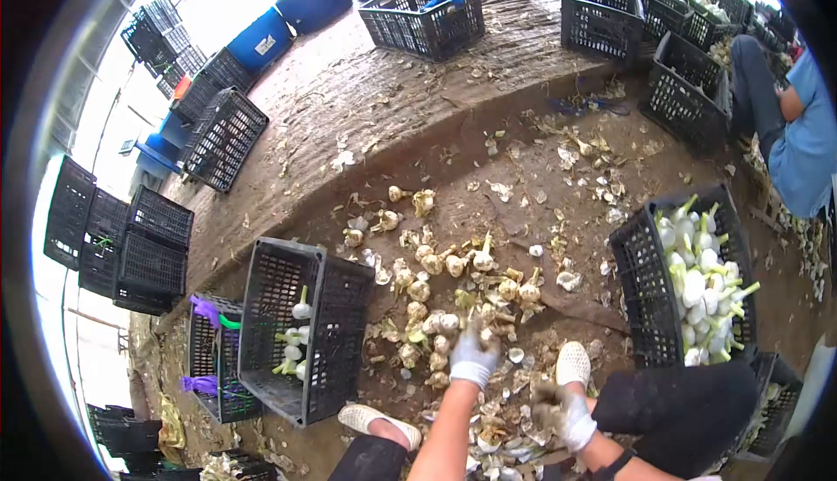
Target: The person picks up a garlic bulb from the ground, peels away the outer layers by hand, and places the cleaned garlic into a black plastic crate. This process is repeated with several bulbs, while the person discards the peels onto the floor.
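A loose heap of garlic bulbs (418, 291) with dry, soil-stained skins lies on the ground ahead of me. My left hand (475, 354), in a white glove with dirty fingers, reaches into the near side of this heap. Its fingers look stretched out over the bulbs; their tips blend into the garlic. Closer to my knee, my right hand (562, 416) wears a soiled glove and has curled fingers. What it holds, if anything, is hidden. Peeled white garlic with green stems (697, 280) fills a black crate (641, 285) at my right.
A black crate (340, 333) with a few peeled bulbs (302, 310) stands on my left. Garlic skins litter the ground. Empty-looking crates (423, 23) and blue barrels (314, 1) are farther back. Another person in a blue shirt (802, 145) sits at the right.
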The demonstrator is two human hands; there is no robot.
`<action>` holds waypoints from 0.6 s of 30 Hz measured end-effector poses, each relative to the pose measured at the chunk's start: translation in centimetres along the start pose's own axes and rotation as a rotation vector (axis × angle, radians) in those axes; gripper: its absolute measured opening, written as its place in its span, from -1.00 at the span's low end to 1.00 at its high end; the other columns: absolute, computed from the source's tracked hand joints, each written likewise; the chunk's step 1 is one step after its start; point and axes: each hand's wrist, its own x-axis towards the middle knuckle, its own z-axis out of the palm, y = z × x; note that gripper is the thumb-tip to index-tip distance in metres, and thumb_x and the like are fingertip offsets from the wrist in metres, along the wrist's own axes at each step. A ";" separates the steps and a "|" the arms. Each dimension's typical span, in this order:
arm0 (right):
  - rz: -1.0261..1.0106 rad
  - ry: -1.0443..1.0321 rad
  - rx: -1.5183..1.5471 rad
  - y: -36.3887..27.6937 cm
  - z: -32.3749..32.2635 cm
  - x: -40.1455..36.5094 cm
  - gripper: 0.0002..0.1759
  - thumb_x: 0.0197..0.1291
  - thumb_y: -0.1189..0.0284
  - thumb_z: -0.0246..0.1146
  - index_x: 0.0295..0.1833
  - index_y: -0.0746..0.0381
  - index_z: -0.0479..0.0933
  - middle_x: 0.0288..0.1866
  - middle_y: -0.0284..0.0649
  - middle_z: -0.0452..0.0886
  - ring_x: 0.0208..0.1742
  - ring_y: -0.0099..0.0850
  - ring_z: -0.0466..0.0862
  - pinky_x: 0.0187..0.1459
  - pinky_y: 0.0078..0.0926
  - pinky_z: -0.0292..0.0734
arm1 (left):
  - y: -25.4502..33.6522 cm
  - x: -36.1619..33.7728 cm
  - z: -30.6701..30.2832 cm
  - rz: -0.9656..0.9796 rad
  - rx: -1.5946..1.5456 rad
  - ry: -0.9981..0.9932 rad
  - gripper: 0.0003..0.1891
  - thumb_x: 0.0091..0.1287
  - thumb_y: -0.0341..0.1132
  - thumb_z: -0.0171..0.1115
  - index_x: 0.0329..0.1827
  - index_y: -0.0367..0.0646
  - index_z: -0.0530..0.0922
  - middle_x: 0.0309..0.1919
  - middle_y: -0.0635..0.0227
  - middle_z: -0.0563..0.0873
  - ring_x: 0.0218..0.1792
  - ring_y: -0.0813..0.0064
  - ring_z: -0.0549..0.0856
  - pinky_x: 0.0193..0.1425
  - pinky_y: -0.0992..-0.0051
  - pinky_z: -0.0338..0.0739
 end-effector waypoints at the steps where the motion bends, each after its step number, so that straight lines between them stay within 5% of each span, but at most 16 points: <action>1: 0.045 0.079 0.035 -1.8 0.4 -0.5 -0.55 0.08 0.60 0.14 0.13 0.43 0.31 -0.27 -0.22 0.53 -0.27 -0.46 0.57 -0.28 -0.57 0.50 | 1.9 -3.1 -1.4 0.013 -0.006 -0.043 -0.45 0.01 -0.19 0.25 0.12 -0.06 0.40 -0.11 0.02 0.55 -0.09 0.07 0.56 0.02 0.29 0.46; 3: 0.095 0.011 0.141 0.1 -0.4 -0.1 -0.53 0.16 0.55 0.09 0.21 0.33 0.24 -0.06 -0.13 0.51 -0.14 -0.39 0.59 -0.17 -0.53 0.56 | 6.1 -8.3 -4.1 -0.098 0.008 -0.311 -0.42 -0.02 -0.19 0.28 0.14 -0.04 0.39 -0.05 0.00 0.51 -0.05 0.06 0.54 0.03 0.29 0.46; 4: 0.213 0.018 0.586 0.9 -0.7 0.2 -0.57 0.19 0.52 0.05 0.20 0.31 0.25 -0.04 -0.13 0.50 -0.14 -0.38 0.59 -0.17 -0.53 0.57 | 7.7 -10.7 -5.0 -0.048 0.082 -0.351 -0.40 -0.07 -0.29 0.30 0.15 0.02 0.40 -0.01 0.08 0.53 -0.07 0.21 0.57 0.01 0.36 0.48; 5: 0.339 0.042 1.038 1.8 -0.6 -0.3 -0.60 0.22 0.50 0.02 0.19 0.30 0.26 -0.02 -0.13 0.49 -0.13 -0.38 0.60 -0.16 -0.52 0.57 | 7.7 -13.0 -4.6 0.152 0.056 -0.190 -0.41 -0.05 -0.32 0.29 0.15 0.07 0.40 -0.04 0.10 0.54 -0.06 0.14 0.54 0.03 0.28 0.44; 7: 0.131 -0.190 0.799 2.5 -0.9 -1.6 -0.62 0.20 0.40 0.12 0.12 0.28 0.34 -0.06 -0.19 0.52 -0.16 -0.46 0.59 -0.19 -0.57 0.55 | 9.2 -15.4 -6.7 0.242 -0.024 -0.120 -0.37 -0.07 -0.38 0.33 0.17 -0.02 0.38 -0.01 0.10 0.52 0.01 0.09 0.48 0.12 0.25 0.35; 9: -0.052 -0.150 0.050 -0.7 0.2 -3.1 -0.63 0.13 0.33 0.24 0.02 0.26 0.41 -0.15 -0.26 0.56 -0.19 -0.55 0.56 -0.22 -0.60 0.52 | 9.6 -17.3 -8.2 0.212 -0.137 -0.061 -0.34 -0.17 -0.46 0.41 0.11 -0.13 0.41 -0.05 0.13 0.50 -0.07 0.18 0.51 0.04 0.32 0.41; 18: 0.001 -0.282 0.466 -2.0 1.9 -6.2 -0.61 0.03 0.28 0.34 -0.09 0.27 0.45 -0.27 -0.33 0.56 -0.26 -0.58 0.55 -0.26 -0.63 0.49 | 13.5 -21.9 -9.0 0.300 0.082 0.243 -0.44 -0.20 -0.45 0.42 -0.05 -0.17 0.43 -0.18 0.14 0.48 -0.15 0.14 0.53 -0.06 0.31 0.45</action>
